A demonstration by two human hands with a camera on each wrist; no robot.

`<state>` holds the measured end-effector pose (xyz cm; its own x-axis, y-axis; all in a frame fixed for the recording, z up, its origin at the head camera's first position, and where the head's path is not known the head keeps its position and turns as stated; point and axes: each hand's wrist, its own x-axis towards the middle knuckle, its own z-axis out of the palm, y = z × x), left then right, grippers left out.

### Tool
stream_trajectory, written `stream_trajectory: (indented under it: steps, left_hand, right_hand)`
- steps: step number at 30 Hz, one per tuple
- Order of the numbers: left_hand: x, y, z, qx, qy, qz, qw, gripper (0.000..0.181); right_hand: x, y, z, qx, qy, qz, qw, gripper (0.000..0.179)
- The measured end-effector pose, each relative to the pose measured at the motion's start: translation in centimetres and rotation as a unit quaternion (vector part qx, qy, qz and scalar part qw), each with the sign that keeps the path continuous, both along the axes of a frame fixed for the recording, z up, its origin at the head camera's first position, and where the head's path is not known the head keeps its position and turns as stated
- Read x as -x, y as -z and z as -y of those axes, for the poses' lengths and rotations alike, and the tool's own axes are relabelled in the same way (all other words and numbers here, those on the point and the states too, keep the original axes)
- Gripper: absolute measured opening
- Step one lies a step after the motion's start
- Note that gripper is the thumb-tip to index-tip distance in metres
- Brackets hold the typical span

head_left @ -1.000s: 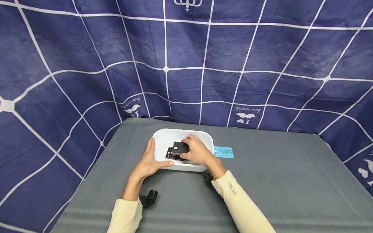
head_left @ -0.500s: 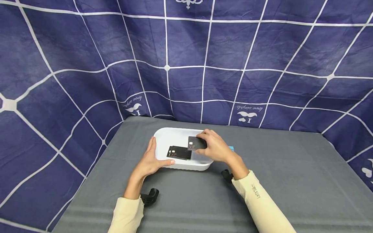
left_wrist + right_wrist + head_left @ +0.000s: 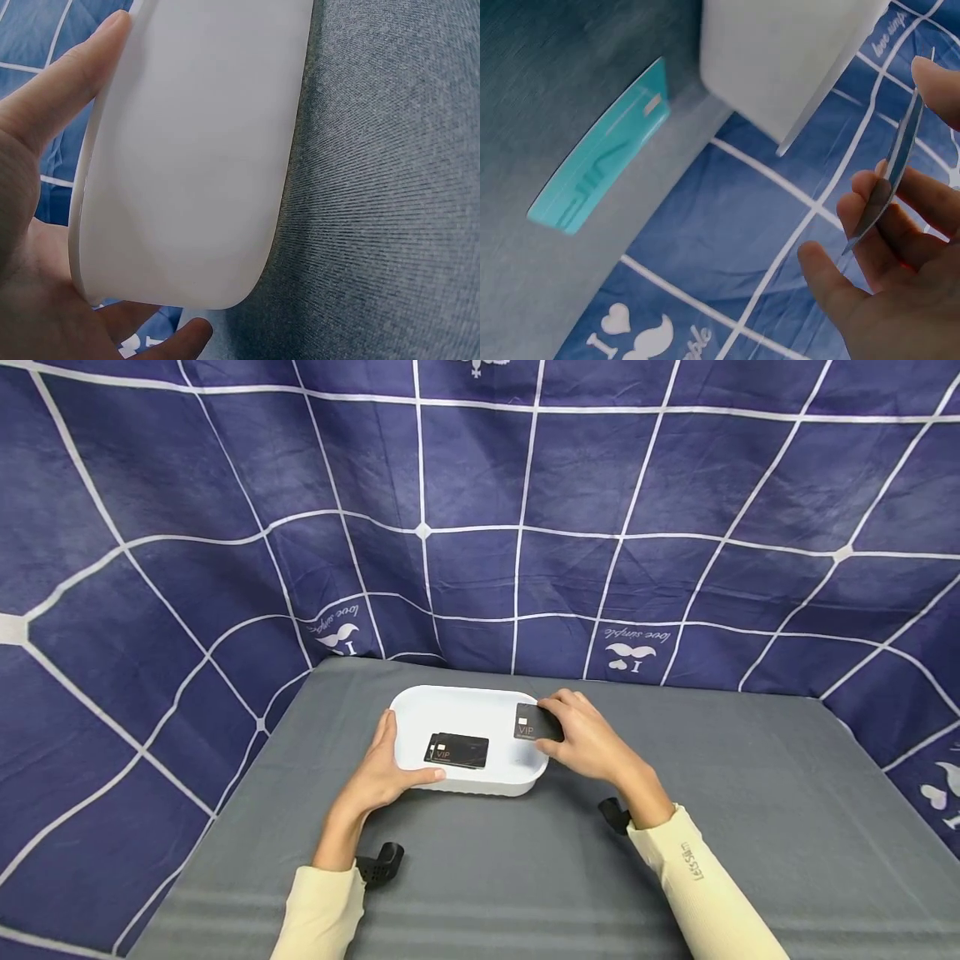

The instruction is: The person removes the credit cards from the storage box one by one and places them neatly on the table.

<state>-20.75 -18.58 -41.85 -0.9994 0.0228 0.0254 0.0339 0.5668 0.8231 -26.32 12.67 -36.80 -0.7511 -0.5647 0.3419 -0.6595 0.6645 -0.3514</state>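
Observation:
In the head view a white plastic tray point(image 3: 420, 710) with rounded corners rests on the table. My left hand point(image 3: 382, 772) grips its left end, the thumb over the near rim and the fingers around the end. Several black VIP cards point(image 3: 461, 750) lie overlapped inside it. My right hand point(image 3: 585, 739) pinches another black VIP card point(image 3: 528, 721) by its right side, above the tray's right end. A turquoise VIP card point(image 3: 604, 154) lies on the table in the right wrist view; the right hand hides it in the head view.
A grey cloth point(image 3: 712, 793) covers the table. Behind and to the left hangs a dark blue curtain point(image 3: 480, 568) with white lines. Black camera mounts point(image 3: 386, 862) sit at both wrists.
My right hand has lifted one black card off the overlapped cards and carried it right to the tray's right end. The turquoise card became hidden. My left hand has stayed on the tray.

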Motion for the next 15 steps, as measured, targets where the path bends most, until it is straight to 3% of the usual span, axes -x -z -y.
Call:
stream_trajectory:
  steps: [15]
  left_hand:
    - [0.1,-0.2,0.0,-0.005,0.002,0.007,1.0000,0.133]
  right_hand:
    - [0.5,1.2,-4.6,-0.020,0.010,0.022,0.9995,0.053]
